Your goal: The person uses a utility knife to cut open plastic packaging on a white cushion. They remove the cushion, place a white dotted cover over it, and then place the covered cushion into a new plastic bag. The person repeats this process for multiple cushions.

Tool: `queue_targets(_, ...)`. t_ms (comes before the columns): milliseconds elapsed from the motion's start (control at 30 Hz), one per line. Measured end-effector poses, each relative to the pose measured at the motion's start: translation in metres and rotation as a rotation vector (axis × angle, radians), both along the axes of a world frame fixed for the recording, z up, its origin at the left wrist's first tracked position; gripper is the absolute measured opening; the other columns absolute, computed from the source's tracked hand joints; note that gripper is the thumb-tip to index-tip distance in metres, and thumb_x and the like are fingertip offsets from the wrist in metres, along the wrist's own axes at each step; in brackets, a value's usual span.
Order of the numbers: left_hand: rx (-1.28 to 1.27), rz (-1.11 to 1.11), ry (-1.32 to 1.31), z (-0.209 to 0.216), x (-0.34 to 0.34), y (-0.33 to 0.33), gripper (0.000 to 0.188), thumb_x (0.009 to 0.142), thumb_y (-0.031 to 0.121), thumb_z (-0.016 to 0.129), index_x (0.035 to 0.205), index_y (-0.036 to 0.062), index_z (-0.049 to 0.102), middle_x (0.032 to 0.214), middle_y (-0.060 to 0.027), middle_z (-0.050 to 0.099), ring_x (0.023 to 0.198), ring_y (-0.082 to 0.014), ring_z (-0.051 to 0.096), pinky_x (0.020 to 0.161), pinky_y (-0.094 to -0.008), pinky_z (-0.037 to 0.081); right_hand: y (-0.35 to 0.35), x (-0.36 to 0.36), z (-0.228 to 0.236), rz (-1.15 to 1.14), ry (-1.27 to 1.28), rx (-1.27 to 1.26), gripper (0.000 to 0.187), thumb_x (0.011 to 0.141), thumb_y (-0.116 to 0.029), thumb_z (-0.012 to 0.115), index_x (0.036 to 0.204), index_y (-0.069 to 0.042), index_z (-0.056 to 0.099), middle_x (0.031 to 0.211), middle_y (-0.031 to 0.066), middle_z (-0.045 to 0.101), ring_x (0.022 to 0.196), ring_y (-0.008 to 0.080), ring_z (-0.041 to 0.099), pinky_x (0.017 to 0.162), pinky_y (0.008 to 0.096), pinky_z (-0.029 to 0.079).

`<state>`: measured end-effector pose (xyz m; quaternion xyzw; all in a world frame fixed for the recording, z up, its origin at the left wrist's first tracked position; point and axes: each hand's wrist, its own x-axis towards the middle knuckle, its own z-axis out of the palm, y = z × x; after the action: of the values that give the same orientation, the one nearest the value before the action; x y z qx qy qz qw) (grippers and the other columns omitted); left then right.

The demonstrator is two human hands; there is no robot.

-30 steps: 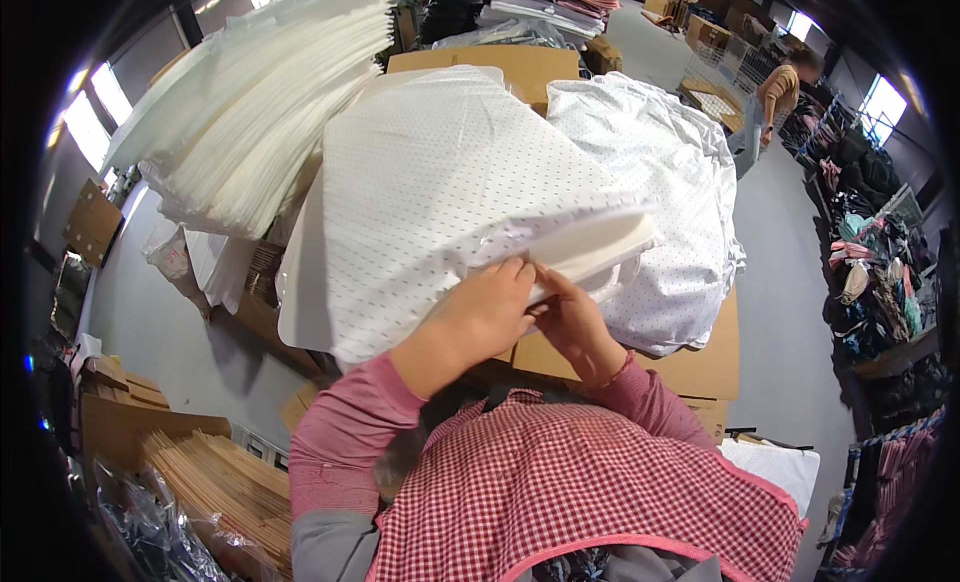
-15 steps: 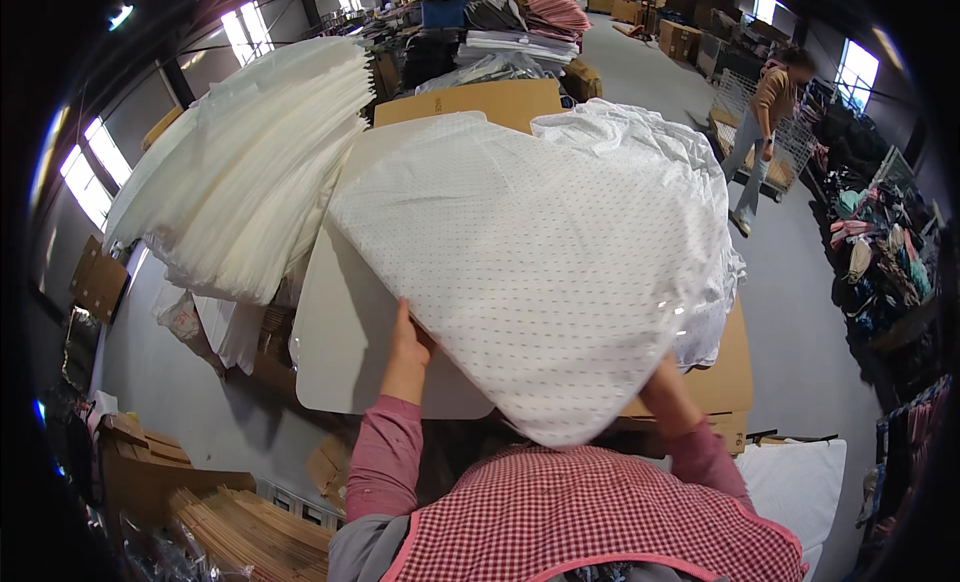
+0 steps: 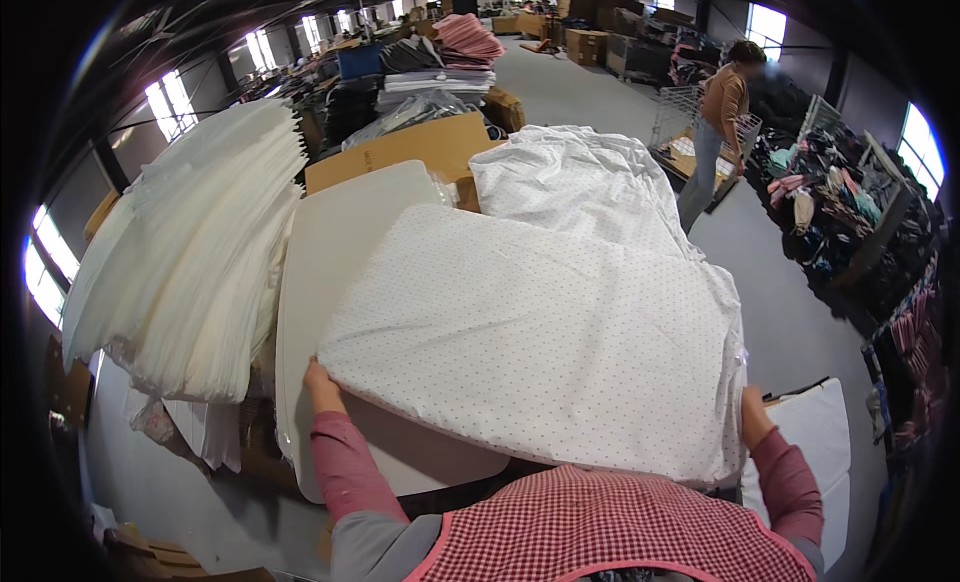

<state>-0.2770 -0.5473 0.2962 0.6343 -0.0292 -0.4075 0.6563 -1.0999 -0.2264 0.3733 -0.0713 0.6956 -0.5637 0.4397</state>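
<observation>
A broad, flat pad in white dotted fabric (image 3: 540,332) lies in front of me, its near edge by my apron. At its left corner, my left hand (image 3: 322,387) is closed on the edge. My right hand (image 3: 755,418) grips the right edge near the front corner, its fingers partly hidden behind the fabric. Under the pad's left part, a pale rounded-corner board (image 3: 335,232) shows. Behind the pad on the right is a crumpled pile of the same dotted fabric (image 3: 580,187).
A tall stack of thin white sheets (image 3: 190,252) leans on the left. Brown cardboard (image 3: 400,154) stands behind the board. A person (image 3: 722,117) is beside a wire cart (image 3: 685,117) at the back right. Heaped garments (image 3: 850,202) line the right side. A white panel (image 3: 815,462) is near my right arm.
The pad has come down flatter and turned, now stretching wider across. My hands have moved apart, the left leftward and the right rightward. The view has shifted, and the person by the cart has turned.
</observation>
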Motion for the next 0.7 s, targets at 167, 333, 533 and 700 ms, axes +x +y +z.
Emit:
queue_targets(167,-0.113,0.069,-0.139,0.049,0.112,-0.002,0.055,0.097,0.041,0.047,0.127,-0.004,0.054,0.128,-0.0202,0.056,0.112,-0.0353,0.059,0.094,-0.0476,0.049,-0.013,0.015,-0.007,0.009,0.628,-0.045,0.052,0.093,-0.046,0.062,0.089,0.005,0.069,0.08,0.0059,0.066,0.067,0.0128,0.056,0.063,0.0294,0.047)
queue_targets(333,-0.316,0.248,-0.231,0.122,0.308,0.12,0.059,0.098,0.047,0.045,0.132,-0.0002,0.052,0.132,-0.0174,0.055,0.115,-0.034,0.057,0.098,-0.046,0.047,-0.03,-0.053,0.067,-0.089,0.923,0.038,0.062,0.094,-0.056,0.058,0.097,0.006,0.068,0.089,0.0053,0.066,0.077,0.0103,0.054,0.074,0.0264,0.045)
queue_targets(533,-0.455,0.319,-0.367,0.228,0.324,0.427,0.06,0.098,0.052,0.045,0.133,0.0036,0.052,0.131,-0.0128,0.057,0.113,-0.0306,0.059,0.097,-0.0421,0.048,-0.057,-0.118,0.118,0.03,0.695,-0.481,0.066,0.098,-0.051,0.051,0.133,0.005,0.054,0.125,0.0161,0.061,0.107,0.0186,0.057,0.1,0.0317,0.042)
queue_targets(700,-0.345,-0.838,-1.553,0.193,0.015,0.49,0.051,0.097,0.044,0.049,0.126,0.0038,0.062,0.131,-0.0121,0.06,0.112,-0.0252,0.059,0.099,-0.0378,0.045,-0.131,0.033,0.065,0.662,0.675,-0.447,0.062,0.101,-0.042,0.046,0.141,0.006,0.044,0.135,0.0209,0.053,0.119,0.0248,0.052,0.106,0.0349,0.038)
